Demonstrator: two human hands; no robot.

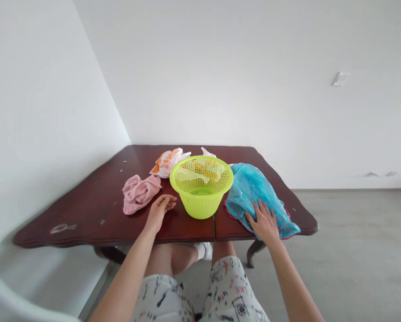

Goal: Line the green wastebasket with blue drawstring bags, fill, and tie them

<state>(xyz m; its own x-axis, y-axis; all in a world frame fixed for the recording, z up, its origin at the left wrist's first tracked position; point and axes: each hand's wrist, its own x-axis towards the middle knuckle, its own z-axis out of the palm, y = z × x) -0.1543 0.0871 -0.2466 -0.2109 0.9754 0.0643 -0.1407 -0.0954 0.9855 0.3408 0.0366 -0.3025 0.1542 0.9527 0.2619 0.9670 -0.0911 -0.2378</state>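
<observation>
A lime-green plastic basket with perforated sides stands upright near the table's front edge. Just left of it is my left hand, fingers loosely bent and apart from the basket, with nothing visible in them. My right hand lies flat with fingers spread on a crumpled blue sheer mesh cloth edged in pink-red, to the right of the basket. A bunched pink cloth rests on the table beyond my left hand.
The dark reddish-brown wooden table has a wavy edge and a seam down the middle. Behind the basket lie a white plastic bag with orange print and another white bag, partly hidden. Walls stand at the left and back.
</observation>
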